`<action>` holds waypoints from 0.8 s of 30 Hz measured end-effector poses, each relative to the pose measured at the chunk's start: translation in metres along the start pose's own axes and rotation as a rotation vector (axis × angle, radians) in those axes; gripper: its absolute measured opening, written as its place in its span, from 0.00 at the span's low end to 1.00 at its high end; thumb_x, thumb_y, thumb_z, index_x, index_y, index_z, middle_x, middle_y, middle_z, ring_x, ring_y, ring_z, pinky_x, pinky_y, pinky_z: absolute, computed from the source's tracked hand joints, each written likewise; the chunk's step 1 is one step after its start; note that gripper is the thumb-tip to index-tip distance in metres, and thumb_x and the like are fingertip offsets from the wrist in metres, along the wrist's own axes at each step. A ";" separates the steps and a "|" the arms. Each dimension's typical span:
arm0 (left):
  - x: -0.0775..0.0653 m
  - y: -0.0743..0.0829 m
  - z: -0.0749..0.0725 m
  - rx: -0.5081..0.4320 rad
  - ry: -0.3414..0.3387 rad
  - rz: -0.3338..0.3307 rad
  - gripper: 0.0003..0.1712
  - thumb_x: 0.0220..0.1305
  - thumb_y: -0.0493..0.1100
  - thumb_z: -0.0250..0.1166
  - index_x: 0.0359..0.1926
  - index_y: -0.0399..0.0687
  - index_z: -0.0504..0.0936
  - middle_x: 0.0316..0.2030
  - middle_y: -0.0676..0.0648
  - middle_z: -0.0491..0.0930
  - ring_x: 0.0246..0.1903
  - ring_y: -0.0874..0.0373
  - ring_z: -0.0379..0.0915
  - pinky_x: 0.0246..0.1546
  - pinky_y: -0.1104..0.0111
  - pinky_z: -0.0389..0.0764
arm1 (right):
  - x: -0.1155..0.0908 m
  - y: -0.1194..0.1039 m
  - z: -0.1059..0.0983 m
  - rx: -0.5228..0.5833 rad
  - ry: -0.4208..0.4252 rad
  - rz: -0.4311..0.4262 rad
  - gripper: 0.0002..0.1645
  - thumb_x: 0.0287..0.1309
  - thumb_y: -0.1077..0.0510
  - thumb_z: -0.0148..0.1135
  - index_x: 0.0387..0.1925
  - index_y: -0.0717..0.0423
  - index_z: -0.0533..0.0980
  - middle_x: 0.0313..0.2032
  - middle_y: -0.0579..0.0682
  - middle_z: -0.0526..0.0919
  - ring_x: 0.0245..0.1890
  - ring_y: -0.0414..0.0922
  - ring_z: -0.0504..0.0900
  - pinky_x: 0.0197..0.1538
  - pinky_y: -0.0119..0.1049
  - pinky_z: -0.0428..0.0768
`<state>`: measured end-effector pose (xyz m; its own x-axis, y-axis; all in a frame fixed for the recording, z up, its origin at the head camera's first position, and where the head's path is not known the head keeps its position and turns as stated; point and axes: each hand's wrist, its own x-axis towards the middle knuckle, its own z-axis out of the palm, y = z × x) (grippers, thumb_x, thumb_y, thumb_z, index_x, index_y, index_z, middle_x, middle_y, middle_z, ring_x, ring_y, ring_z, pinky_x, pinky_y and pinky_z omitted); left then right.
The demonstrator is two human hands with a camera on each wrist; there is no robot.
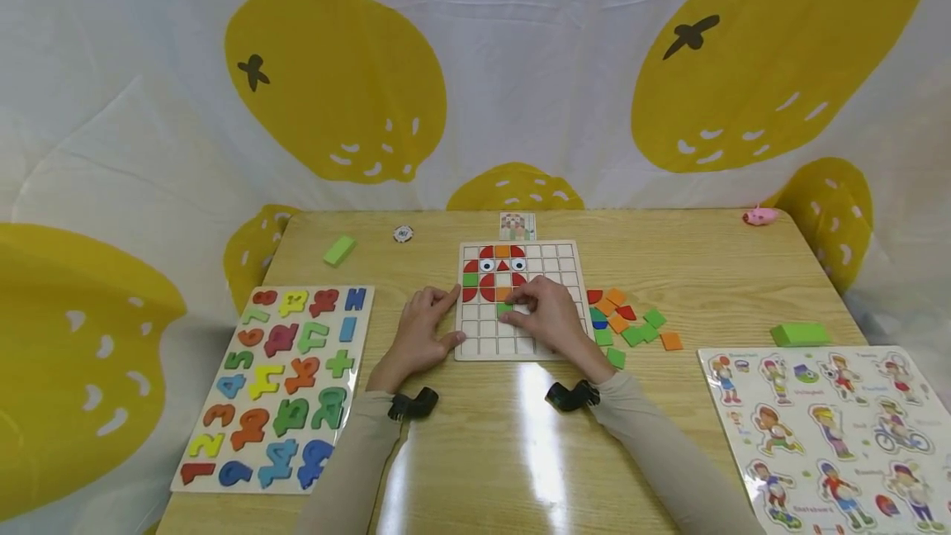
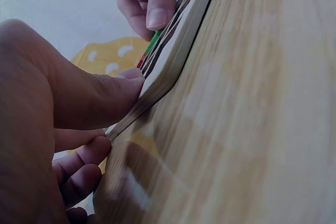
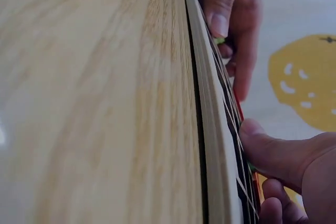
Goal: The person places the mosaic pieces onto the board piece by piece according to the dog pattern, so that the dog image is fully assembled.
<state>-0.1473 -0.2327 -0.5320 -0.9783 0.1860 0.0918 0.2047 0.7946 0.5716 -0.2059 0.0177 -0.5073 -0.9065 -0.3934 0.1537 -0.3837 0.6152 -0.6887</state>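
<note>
A wooden grid board (image 1: 475, 343) lies on the table, partly filled with red, orange, green and eye-patterned tiles. My right hand (image 1: 550, 316) is over its lower middle, thumb and forefinger pinching a green square tile (image 1: 505, 310) at the board's surface, just below an orange tile (image 1: 503, 294). In the right wrist view the right thumb (image 3: 270, 148) lies close over the grid. My left hand (image 1: 421, 333) rests at the board's left edge, forefinger and thumb extended against it. The left wrist view shows the left thumb (image 2: 113, 95) on the board's rim.
Loose colored tiles (image 1: 631, 329) are scattered right of the board. A small pattern card (image 1: 518, 226) lies behind it. A number puzzle (image 1: 282, 390) is at left, a sports-figure puzzle (image 1: 832, 436) at right. Green blocks (image 1: 800, 334), a poker chip (image 1: 403, 234) and a pink pig (image 1: 760, 215) also lie about.
</note>
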 end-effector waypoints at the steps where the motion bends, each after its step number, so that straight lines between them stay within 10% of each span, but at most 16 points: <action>1: 0.001 0.000 0.000 -0.001 0.001 0.002 0.46 0.57 0.52 0.69 0.75 0.55 0.62 0.52 0.48 0.67 0.47 0.53 0.59 0.53 0.57 0.61 | 0.000 0.000 -0.001 -0.002 0.002 0.004 0.14 0.43 0.48 0.80 0.33 0.48 0.87 0.29 0.44 0.80 0.27 0.41 0.72 0.33 0.36 0.69; 13: 0.004 0.004 0.001 0.001 -0.005 -0.001 0.46 0.56 0.52 0.70 0.74 0.55 0.62 0.52 0.48 0.68 0.48 0.53 0.60 0.54 0.56 0.61 | -0.003 0.006 -0.014 0.052 0.000 -0.034 0.16 0.42 0.47 0.81 0.32 0.49 0.87 0.29 0.45 0.80 0.27 0.40 0.73 0.33 0.33 0.71; 18: 0.002 0.004 0.001 -0.005 -0.012 -0.004 0.46 0.57 0.53 0.69 0.75 0.56 0.62 0.53 0.48 0.67 0.49 0.53 0.59 0.55 0.56 0.61 | -0.018 0.028 -0.077 0.040 -0.045 -0.032 0.21 0.47 0.46 0.77 0.41 0.53 0.86 0.33 0.50 0.83 0.32 0.43 0.78 0.35 0.36 0.75; 24: -0.002 0.002 -0.001 -0.003 -0.011 -0.016 0.46 0.58 0.53 0.69 0.75 0.57 0.61 0.54 0.47 0.67 0.51 0.51 0.60 0.56 0.54 0.62 | -0.055 0.075 -0.159 -0.186 -0.134 0.169 0.21 0.56 0.50 0.71 0.48 0.58 0.82 0.38 0.54 0.84 0.36 0.48 0.81 0.39 0.46 0.78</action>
<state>-0.1452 -0.2320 -0.5304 -0.9810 0.1794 0.0736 0.1887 0.7959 0.5752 -0.2125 0.1938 -0.4548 -0.9338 -0.3534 -0.0560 -0.2658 0.7900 -0.5526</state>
